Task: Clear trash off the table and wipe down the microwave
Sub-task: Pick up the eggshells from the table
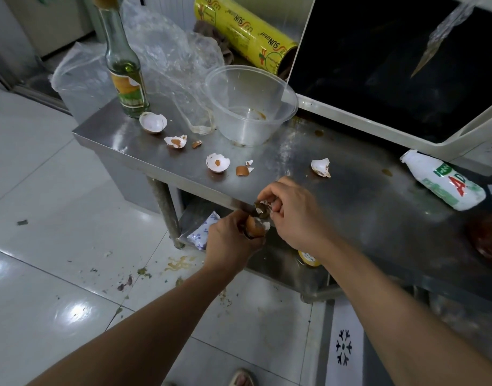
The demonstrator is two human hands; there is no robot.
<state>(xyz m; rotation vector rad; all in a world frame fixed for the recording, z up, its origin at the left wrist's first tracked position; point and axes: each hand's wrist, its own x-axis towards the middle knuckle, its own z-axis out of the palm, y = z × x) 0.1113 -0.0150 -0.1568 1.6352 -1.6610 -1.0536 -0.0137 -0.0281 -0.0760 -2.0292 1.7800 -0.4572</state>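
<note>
White tiled floor (pixel 58 190) fills the left, spotted with crumbs and a yellowish spill near the table leg, and across it runs the steel table (pixel 350 196), its near edge cutting diagonally from upper left down to the right. On the far right of the top sits the microwave (pixel 392 65), white frame, dark door, its base lying on the table. Behind it to the left, a yellow cling-film roll (pixel 245 32) leans, and crumpled clear plastic bags (pixel 167 57) spread over the back corner. A clear plastic bowl (pixel 247 104) stands just beside the microwave's front corner, with a glass bottle (pixel 125 79) upright near the table's left end. A white drink bottle (pixel 445 182) lies on its side at the right, in front of the microwave. Now the trash: eggshell pieces (pixel 217 162) are scattered in a loose line across the middle of the top, one half-shell (pixel 153 122) just beside the glass bottle, another shell (pixel 321 167) off on its own toward the right. Bare steel shows between the shells and the near edge. And the hands, both forearms reaching in from below and meeting right at that near edge: the left hand (pixel 228 243) is curled round a brown eggshell half (pixel 255 227), held just off the table's lip, while the right hand (pixel 292 213) is bent above it, fingertips pinching a jagged shell fragment (pixel 263 208). The two shells are close, nearly touching. A small white packet (pixel 203 232) lies on the lower shelf beneath them.
</note>
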